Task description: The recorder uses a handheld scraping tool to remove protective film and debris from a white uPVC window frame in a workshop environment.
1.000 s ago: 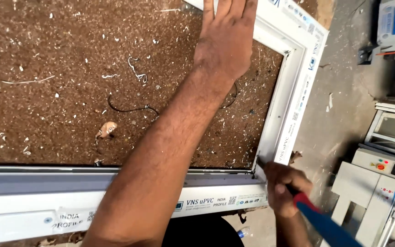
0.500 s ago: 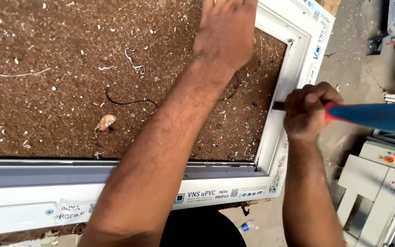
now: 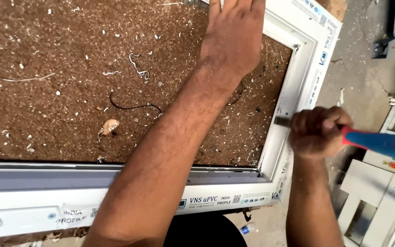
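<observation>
A white window frame point(image 3: 298, 87) is lying flat on a brown, speckled counter point(image 3: 69, 68), with one corner near the lower right of the view and another at the upper right. The left hand point(image 3: 236, 34) is reaching across the opening, lying flat with its fingers spread and pressing down at the far rail of the frame; the fingertips are running out of the top of the view. The left forearm is crossing diagonally over the near rail.

The right hand point(image 3: 318, 132) is closing in a tight fist around a tool with a blue and red handle point(image 3: 380, 144), the handle sticking out to the right. The tool's dark metal tip point(image 3: 282, 121) is showing at the left of the fist and is touching the inner edge of the frame's right-hand rail, about midway along it.

White shavings point(image 3: 138, 68) and a thin dark wire point(image 3: 129, 105) are lying on the counter inside the frame. To the right, on the dusty floor point(image 3: 366, 77), grey-white machines point(image 3: 389, 183) are standing near the frame.
</observation>
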